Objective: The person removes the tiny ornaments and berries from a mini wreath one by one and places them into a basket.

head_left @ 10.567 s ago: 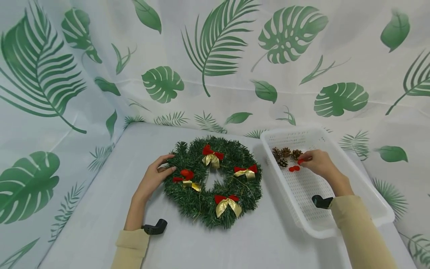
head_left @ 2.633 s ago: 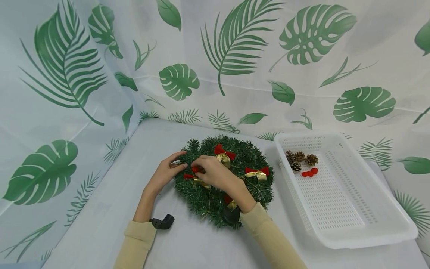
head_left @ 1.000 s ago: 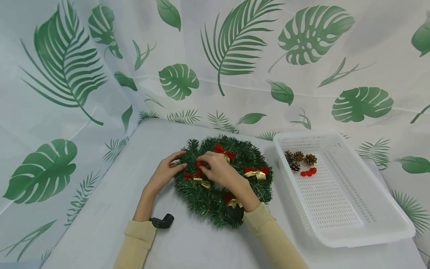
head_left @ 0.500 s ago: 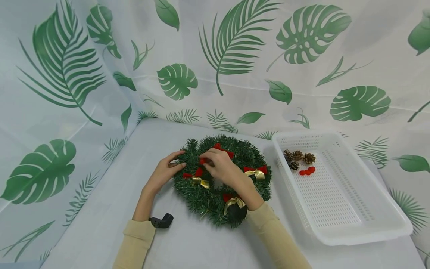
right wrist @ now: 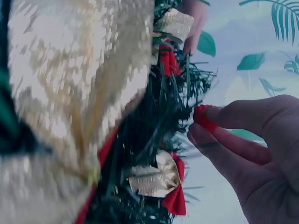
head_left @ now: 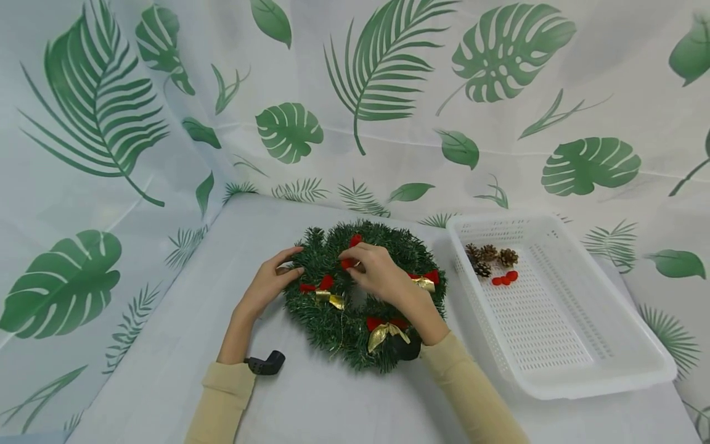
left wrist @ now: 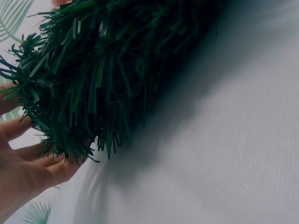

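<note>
A green Christmas wreath (head_left: 316,320) lies on the white table, decorated with red and gold bows. My left hand (head_left: 270,285) holds its left edge, with fingers and thumb on the greenery; in the left wrist view some fingertips are hidden in the needles. Over the wreath's upper middle, my right hand (head_left: 383,274) pinches a small red ball (right wrist: 204,117) with a bumpy surface between thumb and fingertips. That hand partly covers the top bow (head_left: 356,240). The left bow (head_left: 330,298) and the lower bow (head_left: 386,333) show plainly; the right bow (head_left: 426,281) is partly covered.
A white perforated plastic basket (head_left: 604,364) stands to the right of the wreath. Several pine cones (head_left: 488,253) and a few small red balls (head_left: 505,279) lie inside at its far left. A leaf-printed curtain (head_left: 388,142) closes off the back and left side.
My right hand has gone from the basket to the wreath's left part, then drifted rightward toward the top bow, still pinching red. My left hand stays at the wreath's left edge.
</note>
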Action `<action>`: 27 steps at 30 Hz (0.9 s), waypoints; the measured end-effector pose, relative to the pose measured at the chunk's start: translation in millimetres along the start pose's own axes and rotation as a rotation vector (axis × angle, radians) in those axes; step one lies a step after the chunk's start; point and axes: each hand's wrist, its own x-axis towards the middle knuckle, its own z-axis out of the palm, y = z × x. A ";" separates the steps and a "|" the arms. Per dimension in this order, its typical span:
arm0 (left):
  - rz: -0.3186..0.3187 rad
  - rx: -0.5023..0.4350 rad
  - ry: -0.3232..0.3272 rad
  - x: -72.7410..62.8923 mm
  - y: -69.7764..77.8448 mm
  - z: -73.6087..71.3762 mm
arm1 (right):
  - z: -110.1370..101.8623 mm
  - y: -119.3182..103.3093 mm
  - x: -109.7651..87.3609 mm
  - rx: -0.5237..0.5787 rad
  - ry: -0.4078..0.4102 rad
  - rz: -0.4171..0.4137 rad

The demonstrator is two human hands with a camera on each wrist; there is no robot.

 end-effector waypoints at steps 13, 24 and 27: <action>0.009 -0.036 -0.009 1.4 -2.2 2.2 | -19.9 8.0 -13.2 0.012 -0.041 0.043; 0.022 -0.003 -0.004 -0.4 3.6 0.9 | -43.9 12.5 -28.3 -0.006 -0.010 0.121; 0.022 -0.001 0.001 -0.1 1.7 2.3 | -50.4 15.7 -33.9 -0.001 -0.018 0.157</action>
